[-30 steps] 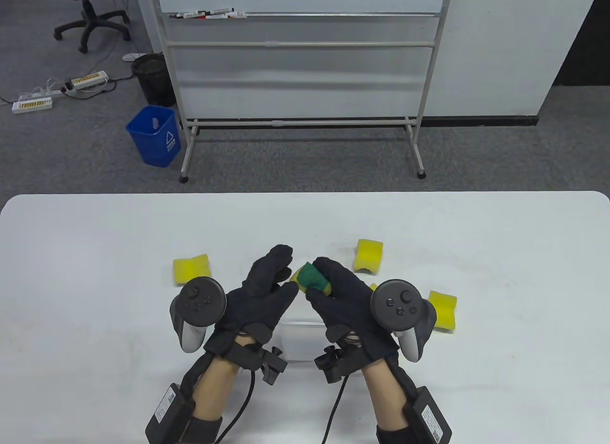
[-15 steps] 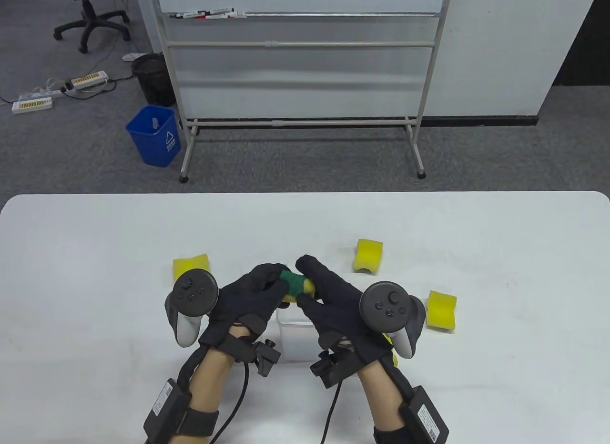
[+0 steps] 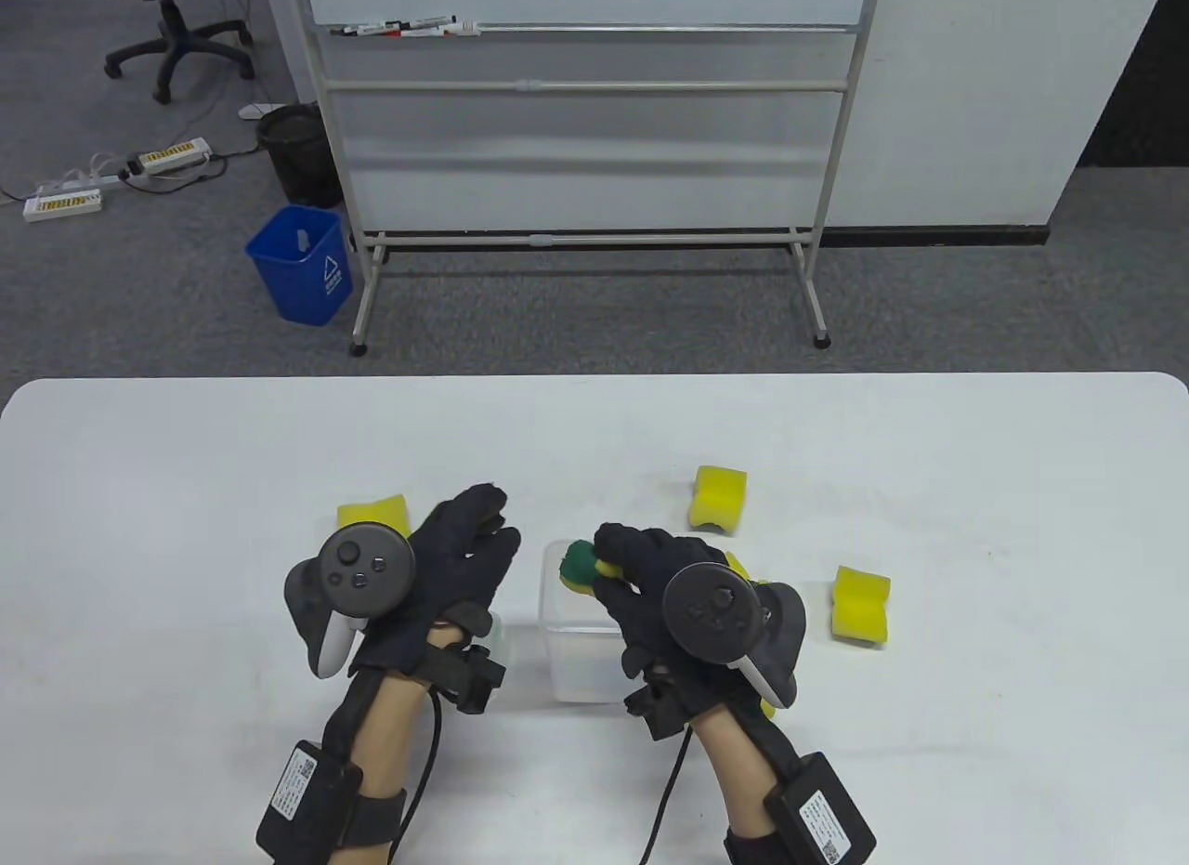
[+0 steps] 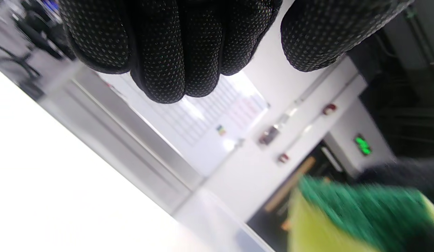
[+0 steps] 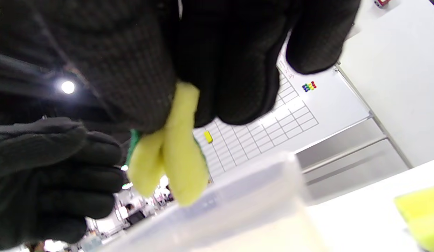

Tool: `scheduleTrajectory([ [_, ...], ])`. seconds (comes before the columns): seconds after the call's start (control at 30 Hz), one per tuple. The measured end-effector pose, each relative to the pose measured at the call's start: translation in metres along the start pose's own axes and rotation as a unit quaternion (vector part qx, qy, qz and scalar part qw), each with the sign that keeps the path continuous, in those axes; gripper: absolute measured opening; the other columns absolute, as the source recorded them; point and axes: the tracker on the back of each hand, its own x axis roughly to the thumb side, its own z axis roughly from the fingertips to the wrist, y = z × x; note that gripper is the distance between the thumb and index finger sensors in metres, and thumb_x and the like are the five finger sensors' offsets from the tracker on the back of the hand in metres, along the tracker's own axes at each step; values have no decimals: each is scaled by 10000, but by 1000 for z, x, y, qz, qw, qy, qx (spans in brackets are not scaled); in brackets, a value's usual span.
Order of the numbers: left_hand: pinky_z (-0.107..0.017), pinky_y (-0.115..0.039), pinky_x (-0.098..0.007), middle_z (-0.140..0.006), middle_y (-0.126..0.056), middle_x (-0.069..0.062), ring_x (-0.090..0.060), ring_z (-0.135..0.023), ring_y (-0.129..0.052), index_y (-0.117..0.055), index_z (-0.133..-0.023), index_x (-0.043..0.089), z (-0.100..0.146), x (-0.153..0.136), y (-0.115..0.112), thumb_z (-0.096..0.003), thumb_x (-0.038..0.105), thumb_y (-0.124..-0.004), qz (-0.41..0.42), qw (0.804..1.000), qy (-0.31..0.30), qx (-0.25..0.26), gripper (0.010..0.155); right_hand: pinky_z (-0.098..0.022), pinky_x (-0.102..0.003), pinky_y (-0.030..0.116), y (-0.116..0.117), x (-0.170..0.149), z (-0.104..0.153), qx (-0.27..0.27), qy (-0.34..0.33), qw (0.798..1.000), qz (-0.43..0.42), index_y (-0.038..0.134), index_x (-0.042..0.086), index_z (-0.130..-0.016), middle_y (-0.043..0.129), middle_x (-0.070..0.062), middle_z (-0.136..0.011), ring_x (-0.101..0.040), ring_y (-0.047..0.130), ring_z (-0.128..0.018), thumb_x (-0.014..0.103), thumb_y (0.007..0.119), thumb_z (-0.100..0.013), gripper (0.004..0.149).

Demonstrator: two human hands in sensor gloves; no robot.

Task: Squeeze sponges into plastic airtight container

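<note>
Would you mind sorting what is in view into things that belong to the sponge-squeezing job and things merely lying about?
Belonging to the job:
- squeezed sponge gripped by the right hand
- plastic container
- loose sponges on the table: left, far right, near right
- left hand, holding nothing

Lying about:
- whiteboard
- blue bin
- black bin
- office chair
- power strips
</note>
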Motion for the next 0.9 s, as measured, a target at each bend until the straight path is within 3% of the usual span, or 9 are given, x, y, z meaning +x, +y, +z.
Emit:
scheduleTrajectory([
  [0.33,-617,-781,-535,-979,-843,-143,-359,-822,-900,-683,-1015,181,-5,-39,20,-486,513,-771,-95,992,82,32,631,-666,-562,688,17,6,0,29,-15,997,74,966,246,-834,958,-11,-821,-281,942,-771,384,1012,-347,508],
  [0.67,-632,-765,-550,-1004,-817,-156,-373,-850,-879,-693,-1012,183,-10,-65,10,-482,514,-771,-139,983,121,11,630,-662,-558,689,23,9,1,29,-31,994,98,1008,256,-799,961,-5,-826,-284,928,-785,418,948,-390,444],
  [0.9,-663,-723,-575,-1067,-741,-167,-404,-924,-797,-683,-1024,198,-14,-82,0,-485,511,-763,-157,978,141,-8,628,-670,-558,680,11,10,3,-12,-30,997,67,983,246,-833,932,-29,-868,-298,909,-807,437,922,-402,475],
])
